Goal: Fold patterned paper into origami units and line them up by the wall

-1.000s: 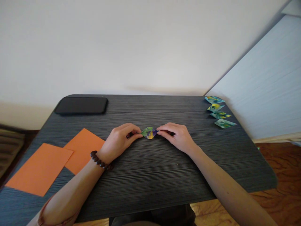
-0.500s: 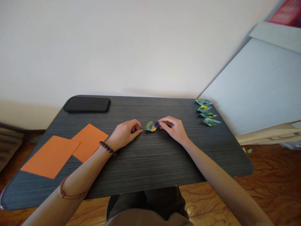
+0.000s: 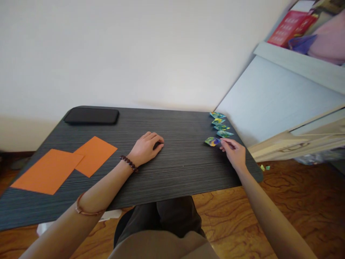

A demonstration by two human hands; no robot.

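Note:
My right hand point(image 3: 235, 151) pinches a small folded paper piece point(image 3: 212, 141), patterned green, yellow and purple, at the right side of the dark striped table point(image 3: 175, 169). It holds the piece just in front of a row of several similar folded pieces point(image 3: 220, 125) lined up near the table's right edge. My left hand point(image 3: 147, 146) rests on the table's middle with its fingers curled loosely and nothing in them. A dark bead bracelet circles that wrist.
Two orange paper sheets point(image 3: 64, 163) lie overlapping at the left of the table. A black phone point(image 3: 91, 116) lies at the back left. A pale cabinet point(image 3: 275, 104) stands right of the table, with books on top. Wooden floor shows below.
My left hand let go of the folded piece and stayed in the middle. My right hand carried the piece to the right, up to the row of folded pieces.

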